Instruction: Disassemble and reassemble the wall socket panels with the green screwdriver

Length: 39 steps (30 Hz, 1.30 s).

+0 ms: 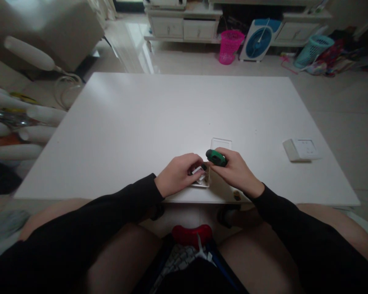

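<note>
At the table's near side, my left hand [180, 170] has its fingers closed on a small white part [198, 173]. The part lies in or over a shallow white open box [204, 186], whose far side is covered by my fingers. My right hand [237, 168] is wrapped around a thick green-and-black handled tool [217, 158], beside and just above the box. The tool's working end cannot be made out. Beyond my right hand lies a clear or white square frame [221, 142], partly hidden. Nearer to me, a small dark-and-yellow piece [236, 195] rests close to the table edge.
On the right of the white table [135, 122] sits a white wall-socket unit [306, 149] on its box. Beyond the table stand a pink basket [229, 47], a blue-and-white fan [259, 41] and a teal basket [313, 51]. White padded tubes [33, 134] border the left side.
</note>
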### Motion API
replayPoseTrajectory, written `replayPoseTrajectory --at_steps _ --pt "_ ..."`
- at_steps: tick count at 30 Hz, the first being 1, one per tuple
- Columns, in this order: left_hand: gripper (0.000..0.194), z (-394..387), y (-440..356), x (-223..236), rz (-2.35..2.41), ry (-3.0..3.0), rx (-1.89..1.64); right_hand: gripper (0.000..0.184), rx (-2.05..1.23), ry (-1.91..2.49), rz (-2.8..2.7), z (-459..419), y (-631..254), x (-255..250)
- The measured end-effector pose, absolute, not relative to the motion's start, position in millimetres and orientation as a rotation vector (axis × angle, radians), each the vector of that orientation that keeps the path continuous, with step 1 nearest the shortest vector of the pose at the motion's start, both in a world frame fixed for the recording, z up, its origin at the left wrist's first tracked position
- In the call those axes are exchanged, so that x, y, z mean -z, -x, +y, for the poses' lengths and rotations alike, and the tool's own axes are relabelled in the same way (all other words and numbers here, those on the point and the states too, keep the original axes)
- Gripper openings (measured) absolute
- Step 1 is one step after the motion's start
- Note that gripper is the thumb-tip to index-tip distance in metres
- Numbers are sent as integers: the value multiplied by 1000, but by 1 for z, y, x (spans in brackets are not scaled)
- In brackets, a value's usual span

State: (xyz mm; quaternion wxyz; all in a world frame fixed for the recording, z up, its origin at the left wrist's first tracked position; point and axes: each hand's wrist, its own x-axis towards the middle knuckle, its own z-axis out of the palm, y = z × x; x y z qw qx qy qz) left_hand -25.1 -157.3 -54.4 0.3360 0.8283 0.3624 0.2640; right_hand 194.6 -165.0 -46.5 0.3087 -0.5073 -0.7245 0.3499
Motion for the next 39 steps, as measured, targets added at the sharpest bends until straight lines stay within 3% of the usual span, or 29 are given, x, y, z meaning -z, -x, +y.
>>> replayPoseTrajectory --at_steps 7,12,15,19,29,39 --pt "15 -147 38 49 973 -2259 -640 3 -861 1394 -1889 -163 -197 43" --pt "75 -142 54 59 854 -2265 -427 3 -765 1462 -1798 -158 -203 38" --pt "95 -145 59 71 781 -2262 -332 5 -668 1537 -1753 -151 -211 36" --pt "95 -147 59 80 770 -2298 -309 4 -558 1708 -1924 -141 -227 38" --pt "102 -137 71 79 780 -2295 -289 38 -338 1967 -2331 -125 -245 62" --pt "98 -138 74 82 789 -2304 -345 5 -413 2007 -2525 -121 -240 75"
